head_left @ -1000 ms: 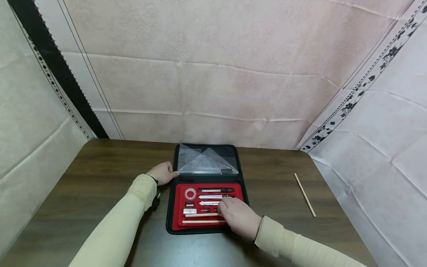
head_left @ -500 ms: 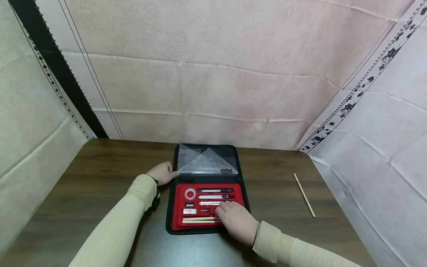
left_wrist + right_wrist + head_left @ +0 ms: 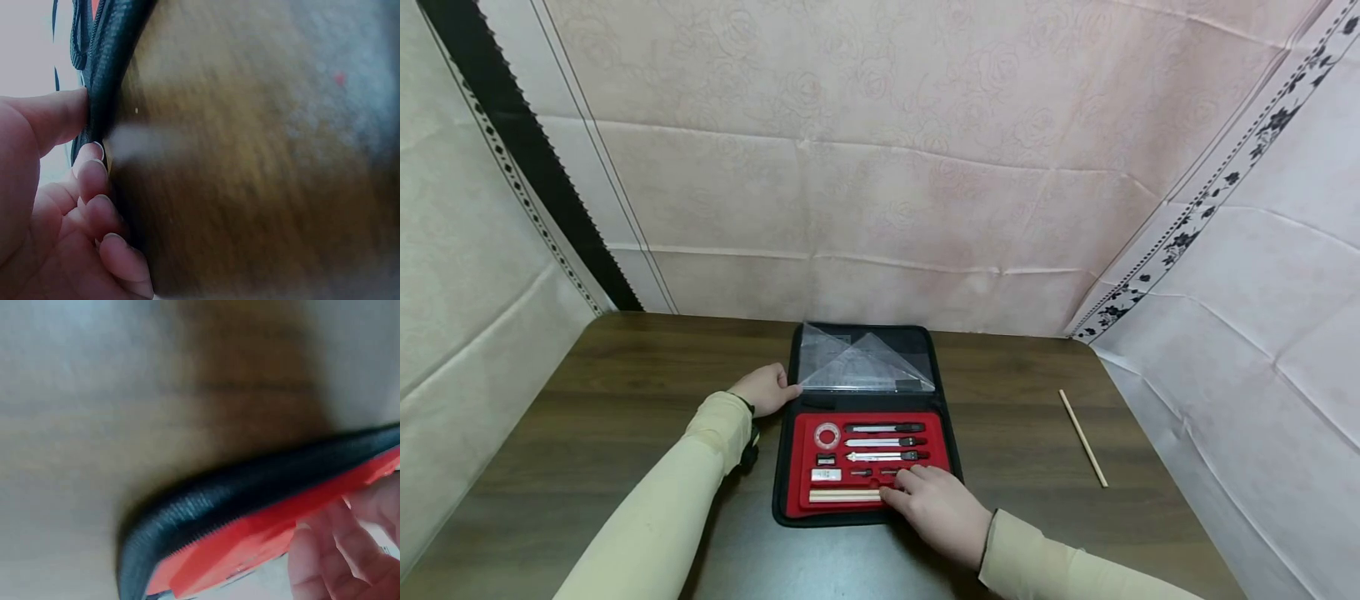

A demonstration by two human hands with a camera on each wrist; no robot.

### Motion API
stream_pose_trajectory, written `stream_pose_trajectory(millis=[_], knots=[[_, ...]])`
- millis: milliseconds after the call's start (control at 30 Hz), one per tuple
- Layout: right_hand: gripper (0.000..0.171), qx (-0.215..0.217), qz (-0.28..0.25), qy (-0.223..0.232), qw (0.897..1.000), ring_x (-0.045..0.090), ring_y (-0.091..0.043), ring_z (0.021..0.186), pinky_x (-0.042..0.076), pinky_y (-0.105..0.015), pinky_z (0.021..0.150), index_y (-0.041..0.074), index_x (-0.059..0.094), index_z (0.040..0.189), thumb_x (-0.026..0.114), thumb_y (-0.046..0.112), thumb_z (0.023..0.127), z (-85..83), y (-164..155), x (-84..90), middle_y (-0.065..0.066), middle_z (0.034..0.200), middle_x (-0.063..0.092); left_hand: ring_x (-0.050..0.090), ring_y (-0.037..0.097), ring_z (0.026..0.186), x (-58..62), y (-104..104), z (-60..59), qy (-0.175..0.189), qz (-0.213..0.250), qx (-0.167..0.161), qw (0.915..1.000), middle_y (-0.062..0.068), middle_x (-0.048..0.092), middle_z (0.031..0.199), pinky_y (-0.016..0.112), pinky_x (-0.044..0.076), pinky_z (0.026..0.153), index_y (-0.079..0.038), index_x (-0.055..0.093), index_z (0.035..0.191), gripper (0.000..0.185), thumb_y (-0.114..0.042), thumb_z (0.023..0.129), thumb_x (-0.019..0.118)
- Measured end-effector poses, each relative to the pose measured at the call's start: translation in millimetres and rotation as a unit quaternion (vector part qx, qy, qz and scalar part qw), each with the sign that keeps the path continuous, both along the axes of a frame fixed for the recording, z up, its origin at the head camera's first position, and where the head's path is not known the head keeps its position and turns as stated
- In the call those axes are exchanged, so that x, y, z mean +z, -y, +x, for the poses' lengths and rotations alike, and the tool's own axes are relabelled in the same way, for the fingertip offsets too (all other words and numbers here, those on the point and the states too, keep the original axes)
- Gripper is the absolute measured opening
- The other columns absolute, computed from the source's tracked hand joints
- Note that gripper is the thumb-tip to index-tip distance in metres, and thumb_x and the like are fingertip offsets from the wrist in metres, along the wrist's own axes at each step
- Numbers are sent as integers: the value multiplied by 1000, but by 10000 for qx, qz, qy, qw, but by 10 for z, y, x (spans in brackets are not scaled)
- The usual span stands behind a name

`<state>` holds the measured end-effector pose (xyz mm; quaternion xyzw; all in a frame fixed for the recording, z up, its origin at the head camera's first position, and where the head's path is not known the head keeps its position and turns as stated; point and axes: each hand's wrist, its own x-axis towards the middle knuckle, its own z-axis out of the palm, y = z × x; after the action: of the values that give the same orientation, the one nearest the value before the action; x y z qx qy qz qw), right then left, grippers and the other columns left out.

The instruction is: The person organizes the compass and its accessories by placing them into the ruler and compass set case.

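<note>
1. Left hand (image 3: 765,388): forearm in a beige sleeve reaches forward across the table (image 3: 610,392). The hand sits at the left edge of the open case (image 3: 787,454), near its hinge line. In the left wrist view, the thumb and curled fingers (image 3: 94,178) pinch the black zipped edge of the case (image 3: 106,69).
2. Right hand (image 3: 936,504): forearm comes in from the lower right, palm down, over the near right corner of the red tray (image 3: 805,433). Fingers are bent, with the tips on the right ends of two pencils (image 3: 844,496). Whether they pinch the pencils or only press on them, I cannot tell. The right wrist view shows the fingers (image 3: 350,531) against the tray's red edge (image 3: 250,544); it is blurred.
3. Case: black, zip-around, lying open at table centre. Lid lies flat on the far side, holding clear set squares (image 3: 865,367).
4. Tray contents: a round clear protractor (image 3: 827,435) top left; three slim metal instruments (image 3: 883,442) in rows to its right; small dark and white pieces below; the two pencils side by side in the nearest slot.
5. A loose pencil (image 3: 1082,437) lies on the table well to the right of the case, apart from both hands.
</note>
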<state>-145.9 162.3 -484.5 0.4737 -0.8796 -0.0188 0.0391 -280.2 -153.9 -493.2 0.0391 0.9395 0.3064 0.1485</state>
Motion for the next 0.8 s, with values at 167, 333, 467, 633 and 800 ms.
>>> stream_pose_trajectory(millis=[167,333,467,633,800], knots=[[39,-2,-105,16,9999,55,-10,85,50,-25,79,19,65,126,73,22,88,35,-21,-40,2,98,62,50,22,68,24,-2,18,16,-14,25,10000,8,51,71,32,38,61,-6,50,84,31,-33,96,60],[51,-16,-77,292,9995,51,-10,86,49,-23,77,25,55,137,72,25,89,28,-37,-75,2,99,59,50,23,68,1,-5,1,37,-28,33,10000,9,51,72,33,39,61,-6,51,85,31,-34,95,60],[51,-58,-56,452,9989,50,-10,87,49,-23,77,26,54,138,71,25,89,-3,-34,-81,2,100,57,50,23,68,-41,5,-29,58,-1,54,10000,9,51,72,33,39,60,-6,51,86,32,-35,95,61],[48,15,73,409,9991,52,-11,88,50,-25,79,26,58,135,72,27,89,-32,-2,-37,2,101,58,50,24,67,-65,8,-47,75,35,101,9999,10,51,72,34,39,60,-6,50,86,33,-36,95,62],[45,45,126,491,9987,54,-11,89,50,-26,80,26,59,133,71,28,89,-43,22,-7,2,103,60,51,24,67,-21,2,-31,69,-4,67,10000,9,51,71,34,39,60,-6,50,86,32,-35,95,61]])
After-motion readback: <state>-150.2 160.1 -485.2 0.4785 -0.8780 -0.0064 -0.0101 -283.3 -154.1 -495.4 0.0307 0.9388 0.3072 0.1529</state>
